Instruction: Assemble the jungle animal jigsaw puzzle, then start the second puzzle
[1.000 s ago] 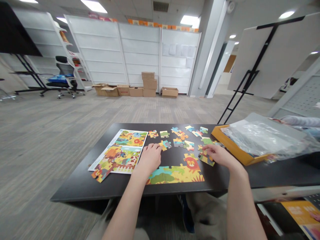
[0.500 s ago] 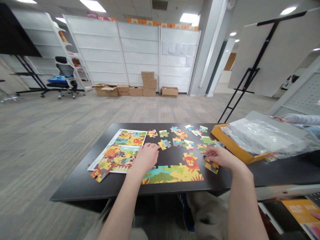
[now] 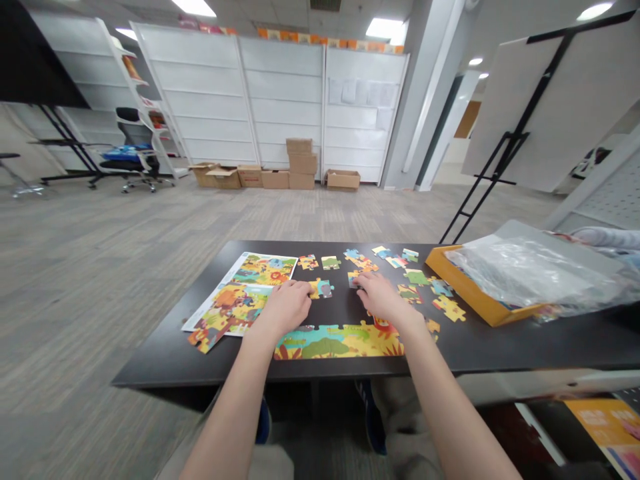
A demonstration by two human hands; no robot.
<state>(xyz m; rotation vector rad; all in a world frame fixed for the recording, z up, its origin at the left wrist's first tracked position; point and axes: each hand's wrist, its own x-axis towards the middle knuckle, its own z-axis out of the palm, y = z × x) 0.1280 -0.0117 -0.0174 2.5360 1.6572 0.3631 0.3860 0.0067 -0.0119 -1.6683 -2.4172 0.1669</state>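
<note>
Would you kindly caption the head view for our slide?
Left hand and right hand over jigsaw pieces on a dark table, beside a printed picture sheet.

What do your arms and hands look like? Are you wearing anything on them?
My left forearm and right forearm are bare and taper toward the wrists. My left hand and right hand have no gloves. I can't see any sleeves, watch, bracelets or cables.

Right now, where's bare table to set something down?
Bare table left of the picture sheet, and in front of the orange tray, right of the assembled puzzle section. Crowded: between the left hand and right hand, among the loose puzzle pieces.
</note>
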